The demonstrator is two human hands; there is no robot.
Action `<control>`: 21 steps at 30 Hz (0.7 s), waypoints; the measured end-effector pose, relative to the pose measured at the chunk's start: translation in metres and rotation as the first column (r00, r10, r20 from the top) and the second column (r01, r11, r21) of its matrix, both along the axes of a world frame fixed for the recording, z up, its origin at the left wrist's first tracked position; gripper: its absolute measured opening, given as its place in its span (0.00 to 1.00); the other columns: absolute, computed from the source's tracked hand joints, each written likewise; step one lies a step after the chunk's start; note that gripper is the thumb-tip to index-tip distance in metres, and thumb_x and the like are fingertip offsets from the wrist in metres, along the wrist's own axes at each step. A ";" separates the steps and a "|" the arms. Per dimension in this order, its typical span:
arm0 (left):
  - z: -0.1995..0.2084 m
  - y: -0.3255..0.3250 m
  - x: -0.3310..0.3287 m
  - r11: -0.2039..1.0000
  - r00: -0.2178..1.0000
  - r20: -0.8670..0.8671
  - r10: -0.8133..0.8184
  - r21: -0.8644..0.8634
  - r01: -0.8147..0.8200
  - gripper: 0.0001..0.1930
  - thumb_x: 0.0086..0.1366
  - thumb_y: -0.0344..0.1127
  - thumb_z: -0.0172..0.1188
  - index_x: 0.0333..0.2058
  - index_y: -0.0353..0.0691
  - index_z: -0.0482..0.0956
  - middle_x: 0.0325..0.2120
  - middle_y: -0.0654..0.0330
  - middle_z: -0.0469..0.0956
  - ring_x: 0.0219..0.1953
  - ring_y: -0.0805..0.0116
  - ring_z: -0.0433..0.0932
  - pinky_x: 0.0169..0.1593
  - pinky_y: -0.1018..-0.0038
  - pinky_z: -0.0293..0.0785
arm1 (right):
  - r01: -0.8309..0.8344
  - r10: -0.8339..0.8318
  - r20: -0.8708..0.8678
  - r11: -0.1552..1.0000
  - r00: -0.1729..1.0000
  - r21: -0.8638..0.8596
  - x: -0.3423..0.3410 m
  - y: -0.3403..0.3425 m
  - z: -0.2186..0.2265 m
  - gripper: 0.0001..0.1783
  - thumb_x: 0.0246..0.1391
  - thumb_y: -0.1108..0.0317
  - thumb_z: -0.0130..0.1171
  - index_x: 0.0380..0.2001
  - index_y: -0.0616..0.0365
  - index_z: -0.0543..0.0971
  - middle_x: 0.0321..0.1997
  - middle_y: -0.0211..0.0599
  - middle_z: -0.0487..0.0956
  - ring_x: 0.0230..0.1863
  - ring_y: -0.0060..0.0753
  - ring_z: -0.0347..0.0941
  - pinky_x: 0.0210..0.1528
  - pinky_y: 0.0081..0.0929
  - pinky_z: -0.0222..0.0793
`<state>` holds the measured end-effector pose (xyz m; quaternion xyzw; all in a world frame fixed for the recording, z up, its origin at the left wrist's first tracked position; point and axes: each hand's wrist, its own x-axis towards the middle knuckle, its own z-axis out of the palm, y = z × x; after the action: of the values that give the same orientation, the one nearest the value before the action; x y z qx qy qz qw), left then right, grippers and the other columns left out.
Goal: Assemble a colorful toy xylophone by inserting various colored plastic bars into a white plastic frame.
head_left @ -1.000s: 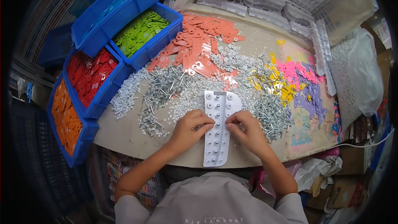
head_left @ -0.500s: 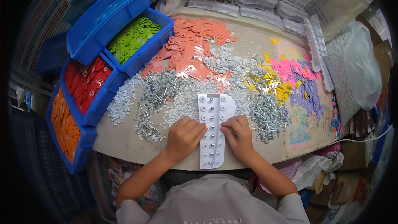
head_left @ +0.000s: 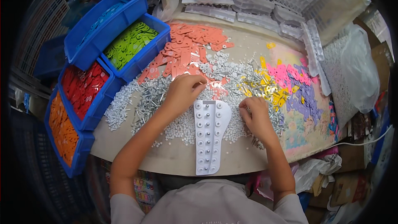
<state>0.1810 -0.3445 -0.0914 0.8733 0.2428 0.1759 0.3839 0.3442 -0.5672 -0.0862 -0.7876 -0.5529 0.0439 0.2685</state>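
A long white plastic holder lies on the table in front of me, one side bulging outward. White round pieces sit in a row along each side of it, with a line of metal pins down its middle groove. My left hand is above its far left end, over coral tags and small white rings, with thumb and fingers drawn together; whatever they may hold is too small to see. Right of the holder, my right hand has curled fingers over small white rings, and its fingertips hide any piece there.
Blue bins of red, orange, green and blue tags stand at the left. Metal pins lie in piles. Yellow, pink and purple tags spread at the right. Clear plastic trays stack at the back, beside a filled bag.
Both hands have come off the holder. My left hand moved forward to the coral tags, and my right hand moved forward and right over the loose pieces. The holder sits slightly nearer in view.
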 end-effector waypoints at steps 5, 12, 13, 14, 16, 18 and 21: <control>-0.021 0.008 0.053 0.971 0.993 0.105 -0.049 0.238 0.023 0.06 0.60 0.33 0.65 0.33 0.38 0.83 0.30 0.58 0.79 0.36 0.58 0.77 0.43 0.64 0.73 | 0.107 -0.108 -0.005 0.976 0.994 0.191 0.027 0.048 0.003 0.05 0.53 0.73 0.63 0.33 0.60 0.79 0.35 0.40 0.80 0.41 0.47 0.73 0.48 0.40 0.66; -0.033 0.003 0.092 0.932 0.968 0.236 -0.089 0.363 -0.003 0.06 0.57 0.34 0.66 0.31 0.40 0.82 0.29 0.58 0.77 0.39 0.55 0.76 0.44 0.61 0.72 | 0.144 -0.148 0.125 0.989 0.981 0.041 0.053 0.090 -0.021 0.06 0.52 0.69 0.65 0.31 0.58 0.80 0.32 0.41 0.81 0.39 0.48 0.73 0.45 0.44 0.66; -0.036 0.003 0.095 0.929 0.968 0.226 -0.109 0.371 0.018 0.05 0.56 0.33 0.66 0.31 0.40 0.82 0.30 0.57 0.77 0.40 0.55 0.76 0.44 0.60 0.72 | 0.134 -0.131 0.128 0.991 0.983 -0.017 0.054 0.091 -0.023 0.06 0.51 0.68 0.65 0.31 0.58 0.80 0.31 0.42 0.81 0.39 0.49 0.74 0.44 0.44 0.66; -0.039 0.005 0.095 0.929 0.970 0.221 -0.102 0.369 0.013 0.05 0.56 0.33 0.66 0.31 0.40 0.82 0.30 0.57 0.77 0.40 0.55 0.76 0.44 0.60 0.72 | 0.127 -0.124 0.123 0.992 0.985 -0.019 0.051 0.093 -0.023 0.06 0.51 0.68 0.65 0.31 0.58 0.80 0.31 0.42 0.81 0.39 0.49 0.74 0.44 0.44 0.66; -0.044 0.010 0.094 0.909 0.968 0.207 -0.140 0.414 0.043 0.05 0.59 0.33 0.64 0.30 0.39 0.81 0.28 0.57 0.77 0.37 0.55 0.76 0.43 0.60 0.72 | 0.126 -0.130 0.115 0.991 0.985 0.041 0.045 0.095 -0.023 0.06 0.49 0.72 0.65 0.30 0.61 0.78 0.32 0.45 0.81 0.36 0.51 0.74 0.42 0.44 0.70; -0.039 0.007 0.097 0.916 0.974 0.199 -0.112 0.400 0.024 0.04 0.60 0.32 0.63 0.29 0.38 0.81 0.28 0.57 0.77 0.38 0.55 0.76 0.43 0.60 0.72 | 0.125 -0.128 0.069 0.991 0.989 0.053 0.046 0.094 -0.023 0.06 0.50 0.73 0.65 0.29 0.62 0.77 0.32 0.44 0.81 0.36 0.50 0.74 0.41 0.43 0.70; -0.028 0.000 0.086 0.955 0.974 0.224 -0.038 0.296 -0.031 0.04 0.61 0.31 0.62 0.29 0.37 0.81 0.29 0.55 0.78 0.39 0.55 0.77 0.44 0.61 0.73 | 0.118 -0.115 -0.045 0.988 0.992 0.096 0.039 0.087 -0.016 0.06 0.51 0.74 0.64 0.29 0.62 0.76 0.33 0.42 0.80 0.36 0.47 0.74 0.42 0.39 0.69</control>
<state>0.2675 -0.3443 -0.1191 0.8958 0.1665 0.3083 0.2736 0.3837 -0.4806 -0.1021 -0.8033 -0.5020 0.0162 0.3200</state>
